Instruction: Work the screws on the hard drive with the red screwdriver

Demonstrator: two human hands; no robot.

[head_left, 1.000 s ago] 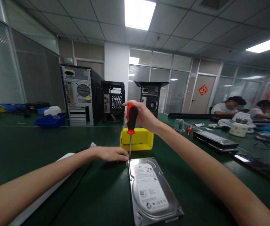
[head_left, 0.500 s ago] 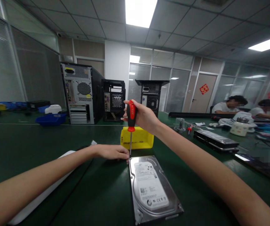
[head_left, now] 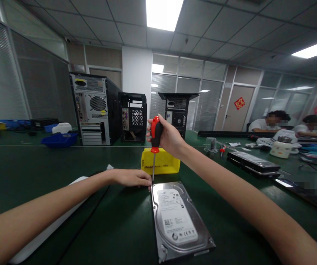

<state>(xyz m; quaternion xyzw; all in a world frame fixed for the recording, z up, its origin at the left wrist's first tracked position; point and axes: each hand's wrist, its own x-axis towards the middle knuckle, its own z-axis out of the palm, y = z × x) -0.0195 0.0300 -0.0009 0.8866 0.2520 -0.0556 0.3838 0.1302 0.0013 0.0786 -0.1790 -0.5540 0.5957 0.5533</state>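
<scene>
A silver hard drive [head_left: 176,217] with a white label lies flat on the green table [head_left: 114,224]. My right hand [head_left: 168,136] is wrapped round the red and black handle of a screwdriver [head_left: 155,134], held upright with its tip at the drive's far left corner. My left hand [head_left: 136,178] rests at that same corner, fingertips pressed together beside the tip; whatever they may pinch is too small to make out. Just behind both hands sits a yellow bin [head_left: 162,162] with small dark bits in it.
Computer cases [head_left: 92,106] stand at the back. On the left is a blue tray [head_left: 59,140]. To the right are stacked hard drives [head_left: 252,163], a glass jar [head_left: 211,144] and a cream jar [head_left: 281,147]. Two people sit far right.
The screwdriver's handle has turned and tilted slightly to the right, and the fingers of my right hand have shifted round it. My left hand has stayed in place.
</scene>
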